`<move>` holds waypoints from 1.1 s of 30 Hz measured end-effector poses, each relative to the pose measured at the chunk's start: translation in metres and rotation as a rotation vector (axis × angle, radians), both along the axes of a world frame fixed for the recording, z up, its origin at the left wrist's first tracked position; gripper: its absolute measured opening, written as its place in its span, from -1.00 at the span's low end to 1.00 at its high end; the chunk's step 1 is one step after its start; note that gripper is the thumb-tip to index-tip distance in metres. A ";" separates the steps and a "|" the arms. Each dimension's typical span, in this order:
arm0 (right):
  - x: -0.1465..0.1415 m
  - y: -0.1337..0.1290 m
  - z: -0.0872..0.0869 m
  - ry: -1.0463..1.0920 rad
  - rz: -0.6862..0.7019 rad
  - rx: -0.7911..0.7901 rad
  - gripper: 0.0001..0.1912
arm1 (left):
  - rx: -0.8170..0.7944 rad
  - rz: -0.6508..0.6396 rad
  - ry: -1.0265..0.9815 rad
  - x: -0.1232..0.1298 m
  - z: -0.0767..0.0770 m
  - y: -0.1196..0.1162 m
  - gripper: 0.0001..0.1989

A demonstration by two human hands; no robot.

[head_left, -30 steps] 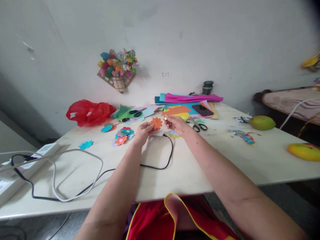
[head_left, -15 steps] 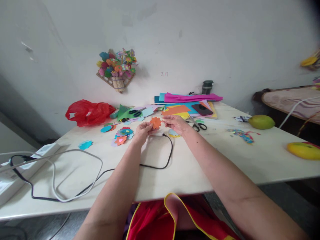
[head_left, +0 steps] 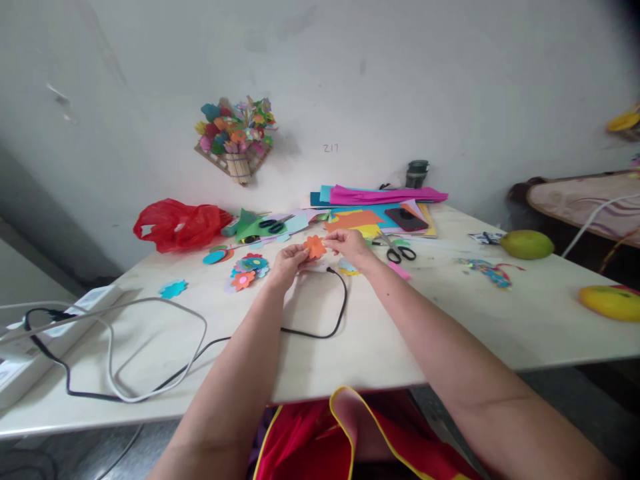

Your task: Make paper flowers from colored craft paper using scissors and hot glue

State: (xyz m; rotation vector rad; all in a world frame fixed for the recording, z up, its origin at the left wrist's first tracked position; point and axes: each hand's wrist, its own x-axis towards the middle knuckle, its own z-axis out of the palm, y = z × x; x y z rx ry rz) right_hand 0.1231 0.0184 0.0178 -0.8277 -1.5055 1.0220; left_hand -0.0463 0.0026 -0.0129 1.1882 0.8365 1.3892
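Observation:
Held up over the middle of the table is an orange paper flower. My left hand grips its left edge between thumb and fingers. At the flower's right edge my right hand is closed in a pinch; what lies between its fingertips is too small to make out. Stacked paper flowers lie left of my left hand. Black-handled scissors rest on the table to the right of my right hand, with a pink paper piece just below them.
A black cable loops below my hands. Coloured sheets and a phone lie at the back. A red plastic bag sits back left, a power strip front left. Mangoes are at the right.
My right hand has shifted slightly left and its fingers are drawn in more. The pink piece below the scissors now shows beside my right forearm. The orange flower stays in my left hand.

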 end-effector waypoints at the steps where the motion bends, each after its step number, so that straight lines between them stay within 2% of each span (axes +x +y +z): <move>1: -0.001 0.001 -0.001 -0.025 -0.022 0.027 -0.87 | 0.002 -0.008 0.004 0.000 0.000 0.000 -0.69; 6: -0.004 0.008 -0.009 -0.158 -0.162 0.226 -0.93 | 0.016 -0.035 -0.013 0.000 0.000 -0.002 -0.73; 9: -0.005 0.011 -0.013 -0.163 -0.171 0.289 -0.95 | 0.018 -0.043 -0.027 0.002 0.000 -0.003 -0.73; 24: -0.008 0.012 -0.018 -0.234 -0.165 0.353 -0.93 | 0.016 -0.116 -0.001 0.003 0.000 -0.005 -0.71; 33: -0.009 0.010 -0.015 -0.301 -0.240 0.378 -0.94 | 0.018 -0.126 -0.007 0.003 0.001 -0.005 -0.73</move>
